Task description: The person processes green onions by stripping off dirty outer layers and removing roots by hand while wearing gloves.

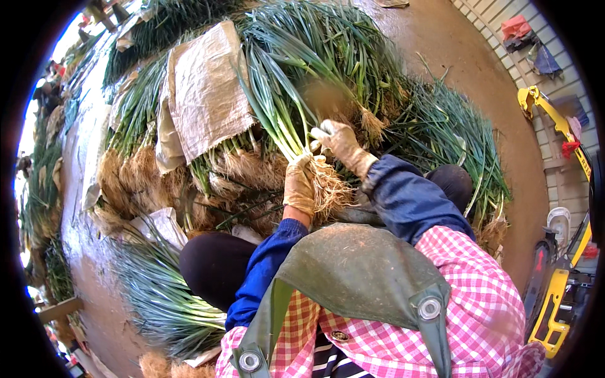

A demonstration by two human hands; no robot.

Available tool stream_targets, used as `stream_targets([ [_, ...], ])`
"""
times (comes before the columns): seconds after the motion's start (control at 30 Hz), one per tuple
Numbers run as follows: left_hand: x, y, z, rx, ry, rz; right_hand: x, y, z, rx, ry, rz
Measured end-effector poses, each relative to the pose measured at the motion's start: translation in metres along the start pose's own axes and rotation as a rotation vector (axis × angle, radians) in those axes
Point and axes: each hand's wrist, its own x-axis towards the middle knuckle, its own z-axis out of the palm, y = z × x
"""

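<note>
My left hand (299, 186), in a tan work glove, is wrapped round a bunch of green onions (288, 135) just above the roots. The long green leaves spread up and away to the far left, and the pale stringy roots (331, 186) hang out to the right of that hand. My right hand (343, 146), gloved too, is closed beside the white stalks with its fingertips at the bunch. Whether those fingers pinch a leaf or a stalk is too small to make out.
A big heap of green onions (353, 53) lies in front of me, partly under a woven sack (208, 88). More lie to the right (450, 126) and in a bundle at lower left (161, 293). A yellow-framed vehicle (554, 309) stands at the right by a tiled wall.
</note>
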Motion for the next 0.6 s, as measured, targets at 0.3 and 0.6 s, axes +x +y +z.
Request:
stream_targets([
  [0.3,-0.005,-0.002,0.011,-0.131,-0.086,0.042,-0.088,-0.073,-0.077,0.462,-0.830,0.272],
  [0.6,-0.015,0.009,0.029,-0.043,-0.045,-0.042,-0.053,0.081,-0.066,-1.364,-1.277,0.046],
])
